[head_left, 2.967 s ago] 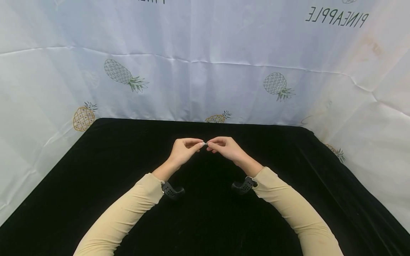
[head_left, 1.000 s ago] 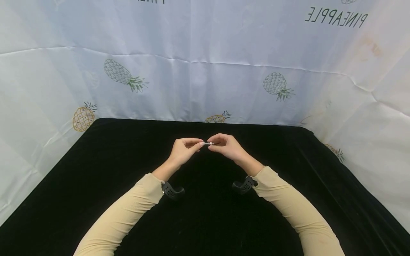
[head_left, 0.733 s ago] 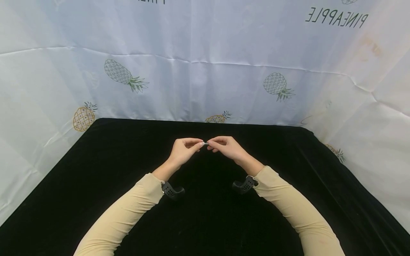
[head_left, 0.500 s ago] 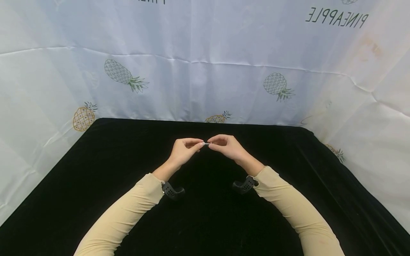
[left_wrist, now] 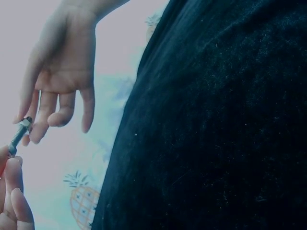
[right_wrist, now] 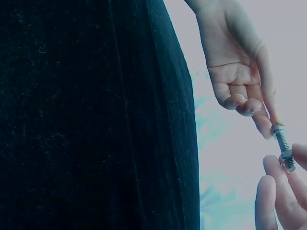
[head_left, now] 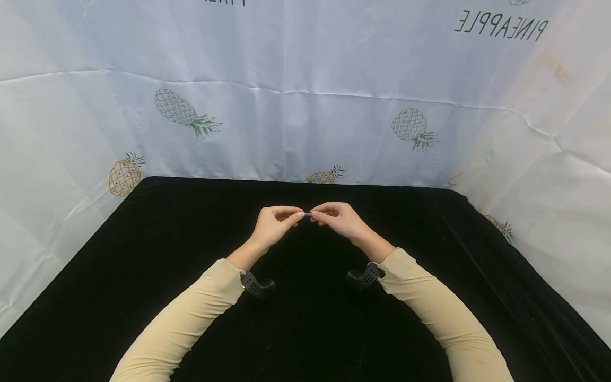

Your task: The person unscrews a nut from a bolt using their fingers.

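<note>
Between my two hands a small silvery bolt [right_wrist: 282, 140] lies level above the black cloth, with a hex nut [right_wrist: 286, 155] threaded on it near its free end. My left hand [head_left: 273, 225] pinches the bolt's head between thumb and fingertips; in the right wrist view this hand is the upper one. On the other side, my right hand [head_left: 338, 220] has its thumb and forefinger at the nut, pinching it. The left wrist view shows the nut [left_wrist: 25, 123] by the right fingertips and bare thread between the hands. The fingers partly cover the head and nut.
A black cloth [head_left: 305, 318] covers the table. Behind and beside it hangs a pale curtain [head_left: 286, 127] printed with pineapples. Dark bands [head_left: 258, 285] with black mounts sit at both wrists, below the cream sleeves.
My right fingers spread off the nut a second ago, came together, parted again half a second ago, and now pinch it once more. The left hand stays still on the bolt's head.
</note>
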`<state>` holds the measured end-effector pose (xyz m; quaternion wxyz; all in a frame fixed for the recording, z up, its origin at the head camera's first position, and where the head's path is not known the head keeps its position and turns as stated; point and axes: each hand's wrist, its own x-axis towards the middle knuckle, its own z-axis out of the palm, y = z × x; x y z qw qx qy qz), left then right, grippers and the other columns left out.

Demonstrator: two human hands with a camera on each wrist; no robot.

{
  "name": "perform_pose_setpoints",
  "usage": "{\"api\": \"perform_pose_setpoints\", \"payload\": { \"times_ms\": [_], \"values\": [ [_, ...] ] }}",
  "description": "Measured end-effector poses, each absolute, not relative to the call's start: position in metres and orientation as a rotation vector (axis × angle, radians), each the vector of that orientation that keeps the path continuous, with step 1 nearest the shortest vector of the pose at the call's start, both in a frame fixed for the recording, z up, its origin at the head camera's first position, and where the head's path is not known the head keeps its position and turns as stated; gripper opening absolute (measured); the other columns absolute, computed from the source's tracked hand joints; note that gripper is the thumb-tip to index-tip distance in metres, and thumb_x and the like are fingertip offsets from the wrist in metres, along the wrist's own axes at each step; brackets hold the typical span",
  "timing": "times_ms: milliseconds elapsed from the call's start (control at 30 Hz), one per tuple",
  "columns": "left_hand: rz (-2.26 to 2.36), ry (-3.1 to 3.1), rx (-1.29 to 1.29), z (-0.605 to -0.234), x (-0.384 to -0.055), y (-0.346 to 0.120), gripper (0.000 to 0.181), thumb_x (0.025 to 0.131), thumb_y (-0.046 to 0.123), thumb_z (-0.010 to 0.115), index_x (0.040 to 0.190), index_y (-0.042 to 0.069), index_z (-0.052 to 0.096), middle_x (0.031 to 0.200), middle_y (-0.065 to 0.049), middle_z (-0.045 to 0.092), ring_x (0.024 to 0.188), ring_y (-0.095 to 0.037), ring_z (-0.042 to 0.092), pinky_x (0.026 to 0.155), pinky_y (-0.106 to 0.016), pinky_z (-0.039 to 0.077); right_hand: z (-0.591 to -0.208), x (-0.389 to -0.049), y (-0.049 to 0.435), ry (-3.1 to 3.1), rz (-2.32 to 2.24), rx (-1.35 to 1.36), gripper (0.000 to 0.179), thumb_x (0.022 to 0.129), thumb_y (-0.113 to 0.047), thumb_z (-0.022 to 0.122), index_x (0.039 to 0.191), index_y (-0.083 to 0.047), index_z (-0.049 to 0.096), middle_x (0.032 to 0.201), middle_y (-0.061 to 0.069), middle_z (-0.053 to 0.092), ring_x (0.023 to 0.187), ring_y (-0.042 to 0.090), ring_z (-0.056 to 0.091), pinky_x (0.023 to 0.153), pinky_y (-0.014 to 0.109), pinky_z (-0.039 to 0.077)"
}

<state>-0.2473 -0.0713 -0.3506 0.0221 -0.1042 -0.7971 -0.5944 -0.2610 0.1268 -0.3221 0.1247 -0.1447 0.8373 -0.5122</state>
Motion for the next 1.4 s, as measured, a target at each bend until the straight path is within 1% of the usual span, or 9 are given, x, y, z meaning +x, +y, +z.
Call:
{"api": "perform_pose_setpoints", "payload": {
  "times_ms": [167,267,400,567,833,967,1133,1333,1400],
  "values": [
    [-1.851,-2.469,-0.305,-0.3523,-0.2481,-0.0708,0.026,0.088,0.026,0.064,0.106,0.007,0.070,0.111,-0.011,0.069,0.088,-0.020,0.068,0.082,-0.032,0.055,-0.3247,-0.2614,0.1279,2.489,-1.504,-0.454,0.029,0.089,-0.021,0.064,0.115,-0.007,0.062,0.116,0.011,0.062,0.104,0.024,0.060,0.095,0.043,0.048],
    [-1.852,-2.472,-0.298,-0.3523,-0.2479,-0.0704,0.026,0.088,0.026,0.064,0.106,0.007,0.070,0.110,-0.011,0.069,0.088,-0.019,0.068,0.082,-0.032,0.055,-0.3254,-0.2617,0.1285,2.487,-1.516,-0.478,0.031,0.087,-0.019,0.066,0.114,-0.007,0.062,0.118,0.011,0.060,0.104,0.024,0.060,0.092,0.041,0.049],
    [-1.848,-2.468,-0.307,-0.3532,-0.2487,-0.0704,0.026,0.089,0.026,0.064,0.106,0.007,0.070,0.110,-0.012,0.069,0.087,-0.019,0.067,0.081,-0.032,0.055,-0.3247,-0.2609,0.1289,2.460,-1.494,-0.459,0.035,0.089,-0.024,0.064,0.119,-0.009,0.059,0.122,0.012,0.059,0.111,0.029,0.057,0.097,0.046,0.046],
    [-1.848,-2.462,-0.316,-0.3541,-0.2489,-0.0709,0.026,0.089,0.026,0.064,0.106,0.007,0.070,0.110,-0.011,0.069,0.088,-0.019,0.067,0.082,-0.032,0.055,-0.3254,-0.2614,0.1283,2.430,-1.479,-0.413,0.034,0.093,-0.030,0.057,0.118,-0.008,0.061,0.118,0.014,0.064,0.114,0.034,0.056,0.103,0.051,0.040],
    [-1.854,-2.466,-0.305,-0.3525,-0.2479,-0.0703,0.026,0.089,0.025,0.064,0.107,0.007,0.070,0.111,-0.011,0.069,0.087,-0.018,0.067,0.081,-0.031,0.055,-0.3252,-0.2607,0.1291,2.468,-1.524,-0.485,0.033,0.088,-0.019,0.064,0.117,-0.004,0.061,0.116,0.013,0.061,0.104,0.024,0.060,0.095,0.042,0.049],
    [-1.853,-2.470,-0.296,-0.3512,-0.2477,-0.0701,0.026,0.089,0.026,0.064,0.107,0.007,0.070,0.111,-0.011,0.069,0.087,-0.018,0.067,0.081,-0.031,0.055,-0.3249,-0.2605,0.1294,2.442,-1.533,-0.466,0.035,0.089,-0.022,0.064,0.119,-0.006,0.060,0.117,0.014,0.062,0.107,0.029,0.059,0.097,0.045,0.046],
    [-1.857,-2.474,-0.290,-0.3501,-0.2470,-0.0703,0.027,0.089,0.026,0.064,0.107,0.008,0.069,0.111,-0.011,0.068,0.088,-0.019,0.067,0.082,-0.032,0.055,-0.3254,-0.2616,0.1292,2.415,-1.525,-0.435,0.031,0.091,-0.026,0.061,0.117,-0.008,0.061,0.114,0.015,0.065,0.112,0.034,0.057,0.101,0.049,0.042],
    [-1.867,-2.470,-0.289,-0.3503,-0.2472,-0.0702,0.026,0.089,0.025,0.064,0.106,0.007,0.070,0.111,-0.011,0.069,0.088,-0.019,0.067,0.084,-0.033,0.055,-0.3243,-0.2604,0.1296,2.463,-1.528,-0.483,0.030,0.087,-0.020,0.065,0.114,-0.007,0.062,0.114,0.011,0.061,0.104,0.024,0.060,0.094,0.041,0.049],
    [-1.865,-2.465,-0.291,-0.3509,-0.2476,-0.0698,0.026,0.088,0.025,0.064,0.106,0.007,0.070,0.111,-0.012,0.069,0.088,-0.019,0.068,0.083,-0.033,0.055,-0.3253,-0.2609,0.1302,2.460,-1.534,-0.496,0.033,0.087,-0.019,0.066,0.116,-0.005,0.060,0.116,0.012,0.059,0.104,0.025,0.059,0.093,0.041,0.049]
  ]
}}
